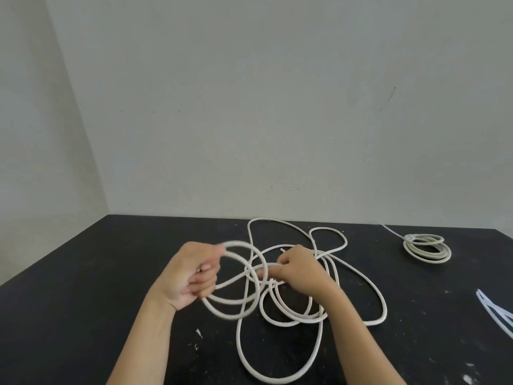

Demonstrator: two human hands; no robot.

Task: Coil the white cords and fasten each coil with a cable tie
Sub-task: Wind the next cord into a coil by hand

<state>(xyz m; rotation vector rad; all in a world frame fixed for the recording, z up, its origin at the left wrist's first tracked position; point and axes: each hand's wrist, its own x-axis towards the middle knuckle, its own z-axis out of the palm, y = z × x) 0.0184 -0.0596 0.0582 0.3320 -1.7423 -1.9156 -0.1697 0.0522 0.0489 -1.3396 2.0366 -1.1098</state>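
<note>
A long white cord (380,298) lies in loose tangled loops on the black table (83,287). My left hand (191,273) is closed around a small coil of a few turns of this cord, held just above the table. My right hand (299,269) pinches a strand of the same cord a little to the right, over the tangle. At the far right lies a finished white coil (427,248), bound with a cable tie whose tail points up-left. Spare white cable ties (497,312) lie at the right edge.
A plain grey wall rises behind the table's far edge. The table's left part shows bare black surface with small white paint specks near the front.
</note>
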